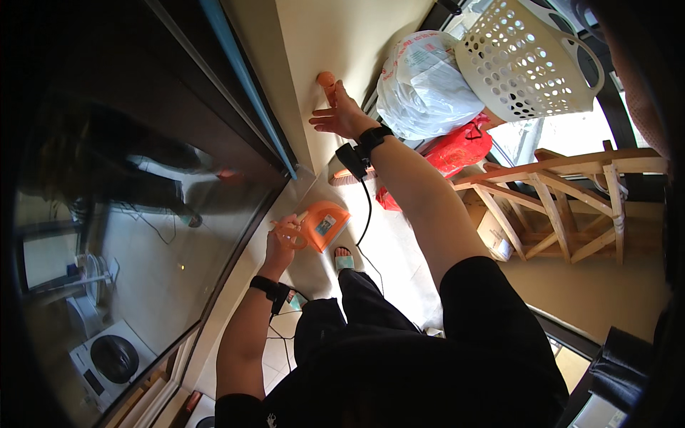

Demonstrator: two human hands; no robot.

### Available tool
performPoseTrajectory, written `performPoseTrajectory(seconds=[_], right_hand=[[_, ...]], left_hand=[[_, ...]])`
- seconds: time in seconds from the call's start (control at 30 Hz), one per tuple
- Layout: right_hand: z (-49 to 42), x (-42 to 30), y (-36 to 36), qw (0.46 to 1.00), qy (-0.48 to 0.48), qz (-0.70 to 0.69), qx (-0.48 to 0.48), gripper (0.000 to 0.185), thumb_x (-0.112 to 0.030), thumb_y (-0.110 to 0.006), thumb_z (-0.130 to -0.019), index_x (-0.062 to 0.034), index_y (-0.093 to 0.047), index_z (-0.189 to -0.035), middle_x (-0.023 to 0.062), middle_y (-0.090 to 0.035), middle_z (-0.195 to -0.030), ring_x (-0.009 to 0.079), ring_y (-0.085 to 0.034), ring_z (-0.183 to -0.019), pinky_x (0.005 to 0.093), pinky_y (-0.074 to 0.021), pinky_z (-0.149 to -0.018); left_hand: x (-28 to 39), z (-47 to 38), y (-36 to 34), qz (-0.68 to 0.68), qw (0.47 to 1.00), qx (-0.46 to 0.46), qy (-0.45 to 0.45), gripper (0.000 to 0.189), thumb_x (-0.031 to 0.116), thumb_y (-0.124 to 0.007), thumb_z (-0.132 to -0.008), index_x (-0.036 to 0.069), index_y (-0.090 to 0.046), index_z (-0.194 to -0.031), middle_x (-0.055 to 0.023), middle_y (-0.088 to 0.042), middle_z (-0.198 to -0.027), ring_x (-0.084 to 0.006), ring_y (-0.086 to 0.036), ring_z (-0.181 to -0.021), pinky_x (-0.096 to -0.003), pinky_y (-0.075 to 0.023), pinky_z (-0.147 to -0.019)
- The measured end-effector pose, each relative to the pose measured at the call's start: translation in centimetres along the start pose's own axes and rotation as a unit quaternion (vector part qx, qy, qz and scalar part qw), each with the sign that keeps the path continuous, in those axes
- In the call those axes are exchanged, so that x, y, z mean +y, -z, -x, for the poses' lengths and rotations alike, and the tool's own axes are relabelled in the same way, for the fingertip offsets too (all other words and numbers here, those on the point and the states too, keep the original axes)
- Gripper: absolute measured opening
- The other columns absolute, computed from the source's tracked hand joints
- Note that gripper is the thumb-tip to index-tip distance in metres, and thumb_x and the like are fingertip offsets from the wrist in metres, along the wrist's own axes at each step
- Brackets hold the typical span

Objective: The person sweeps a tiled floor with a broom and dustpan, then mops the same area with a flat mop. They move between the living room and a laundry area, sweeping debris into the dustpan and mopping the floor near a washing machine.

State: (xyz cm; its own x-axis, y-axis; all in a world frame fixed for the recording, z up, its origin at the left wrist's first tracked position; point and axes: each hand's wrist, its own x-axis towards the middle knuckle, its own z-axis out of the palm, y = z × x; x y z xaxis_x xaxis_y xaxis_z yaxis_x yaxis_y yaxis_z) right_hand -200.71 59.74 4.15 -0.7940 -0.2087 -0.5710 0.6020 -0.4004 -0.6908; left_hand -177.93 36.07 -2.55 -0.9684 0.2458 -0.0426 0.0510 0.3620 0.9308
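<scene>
My left hand (282, 238) grips the handle of an orange plastic dustpan (326, 224), near the orange loop at its end. The pan hangs over or rests on the floor in front of my feet; its height is hard to tell. My right hand (340, 113) is raised by the pale wall with its fingers spread. Its thumb is beside the orange end of a handle (326, 80); contact cannot be made out. Below my right wrist shows an orange-topped broom head (345, 176) with brown bristles, partly hidden by a black device on that wrist.
A dark glass panel (176, 230) runs along the left. At the right are a stuffed white plastic bag (425, 85), a perforated laundry basket (519, 64), a red bag (463, 147), a wooden rack (556, 195) and a cardboard box (493, 232). Black cables (365, 214) hang near my legs.
</scene>
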Motion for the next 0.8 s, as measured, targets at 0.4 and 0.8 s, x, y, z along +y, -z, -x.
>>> performPoseTrajectory(seconds=[0.4, 0.8], right_hand=[[1.1, 5.2, 2.6, 0.997, -0.02, -0.068, -0.014, 0.063, -0.058, -0.028, -0.089, -0.0221, -0.01, -0.137, 0.0288, -0.051, -0.111, 0.0366, -0.059, -0.076, 0.0412, -0.0502, -0.061], [7.4, 15.3, 14.0, 0.999, -0.046, 0.0, -0.02, 0.051, -0.051, -0.037, -0.089, -0.0038, -0.054, -0.101, 0.0118, -0.06, -0.075, 0.0237, -0.059, -0.067, 0.0344, -0.0482, -0.061]], left_hand=[[-3.1, -0.9, -1.8, -0.003, 0.997, 0.028, 0.066, 0.04, 0.01, -0.06, -0.083, 0.002, -0.042, -0.118, -0.0148, -0.052, -0.112, -0.0265, -0.051, -0.108, -0.0384, -0.04, -0.092], [-6.7, 1.5, 0.1, 0.105, 0.984, 0.089, 0.116, 0.055, 0.012, -0.061, -0.082, 0.004, -0.032, -0.128, -0.015, -0.04, -0.13, -0.0274, -0.042, -0.119, -0.0393, -0.0374, -0.097]])
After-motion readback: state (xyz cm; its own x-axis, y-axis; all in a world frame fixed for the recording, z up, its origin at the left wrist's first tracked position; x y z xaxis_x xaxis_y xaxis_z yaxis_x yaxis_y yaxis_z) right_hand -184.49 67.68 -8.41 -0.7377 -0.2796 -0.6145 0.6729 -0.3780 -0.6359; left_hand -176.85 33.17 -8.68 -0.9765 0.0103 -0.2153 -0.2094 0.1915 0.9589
